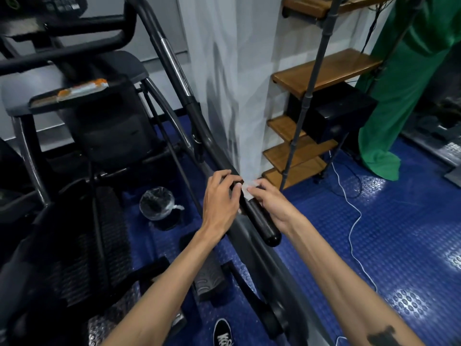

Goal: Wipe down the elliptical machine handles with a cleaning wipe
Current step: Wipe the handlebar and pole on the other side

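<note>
I am looking down at a blue studded rubber floor [374,236] in a gym corner, with a white curtain [232,96] hanging at twelve o'clock. Going from the left, the black elliptical machine [94,136] fills nine to eleven o'clock; an orange-and-white wipe packet [82,92] lies on its tray. Below that, at about eight o'clock from the hands, a small bin lined with a clear plastic bag [157,203] stands on the floor between the machine's frame and the long arm bar.

At centre, my left hand [219,196] curls its fingers round the black handle [259,221], which runs from eleven o'clock down to five o'clock and ends in a rounded tip. Touching it on the right, the white cleaning wipe [248,189] sits folded against the handle just above the grip, and my right hand [272,203] pinches the wipe with thumb and fingertips, fingers bent round the bar. The two hands nearly meet over the wipe, so most of it is hidden.

A black sneaker [223,333] shows at six o'clock. Further right, wooden shelves [324,71] on a dark frame stand at one o'clock, a white cable [354,221] trails across the floor at three o'clock, and a green cloth [411,96] hangs at two o'clock.
</note>
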